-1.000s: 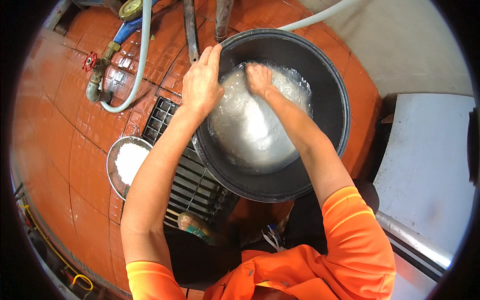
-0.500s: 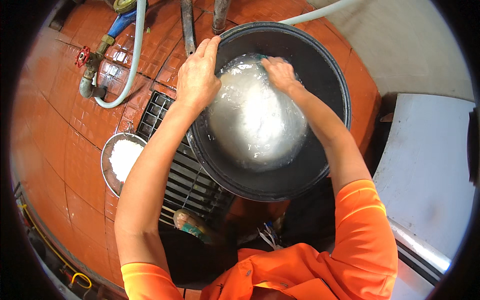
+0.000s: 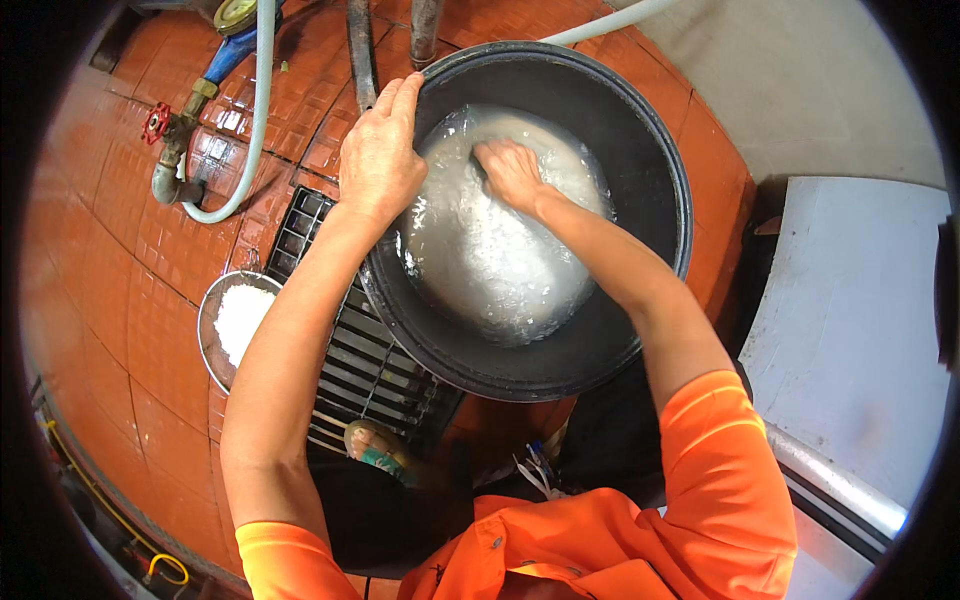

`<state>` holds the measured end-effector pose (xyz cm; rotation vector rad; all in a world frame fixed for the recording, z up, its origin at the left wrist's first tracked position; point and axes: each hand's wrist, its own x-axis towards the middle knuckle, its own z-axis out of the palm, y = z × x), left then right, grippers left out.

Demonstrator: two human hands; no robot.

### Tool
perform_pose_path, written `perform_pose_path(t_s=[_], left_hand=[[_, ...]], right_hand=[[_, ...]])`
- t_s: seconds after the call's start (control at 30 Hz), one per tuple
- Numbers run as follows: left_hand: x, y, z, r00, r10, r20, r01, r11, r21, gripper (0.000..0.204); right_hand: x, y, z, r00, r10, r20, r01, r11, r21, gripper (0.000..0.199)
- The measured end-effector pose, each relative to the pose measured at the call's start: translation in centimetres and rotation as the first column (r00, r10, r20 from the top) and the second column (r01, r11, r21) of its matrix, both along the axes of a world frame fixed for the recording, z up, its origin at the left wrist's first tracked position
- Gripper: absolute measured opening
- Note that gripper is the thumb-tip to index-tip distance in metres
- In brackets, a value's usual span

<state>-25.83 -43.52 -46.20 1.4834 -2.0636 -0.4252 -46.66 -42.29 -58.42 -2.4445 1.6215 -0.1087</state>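
A large black round pot stands tilted before me, with cloudy, whitish water swirling in its bottom. My left hand is closed over the pot's left rim, the fingers pointing away from me. Inside the pot, my right hand reaches into the water with its fingers curled down. A small dark edge shows at those fingertips; what they hold is too hidden to name. To the left of my left forearm sits a round mesh strainer with white, rice-like grains in it.
The pot stands partly over a black floor grate on wet red tiles. At the upper left are a pipe with a red valve handle and a grey hose. A metal panel stands on the right. My sandalled foot is below the grate.
My right hand has moved left and nearer to me through the water, and the water's surface has shifted. My left hand stays on the rim. The whole view has shifted slightly.
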Motion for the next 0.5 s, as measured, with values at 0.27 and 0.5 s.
perform_pose_path(t_s=[0.27, 0.5], left_hand=[[0.4, -0.2, -0.2, 0.998, 0.002, 0.062, -0.005, 0.999, 0.035, 0.063], [0.2, -0.3, 0.2, 0.999, -0.007, 0.040, 0.006, 1.000, 0.023, 0.064]], right_hand=[[2.0, -3.4, -0.7, 0.996, -0.068, -0.063, 0.058, 0.989, -0.139, 0.017], [3.5, 2.6, 0.2, 0.954, 0.298, 0.029, -0.280, 0.922, -0.266, 0.011]])
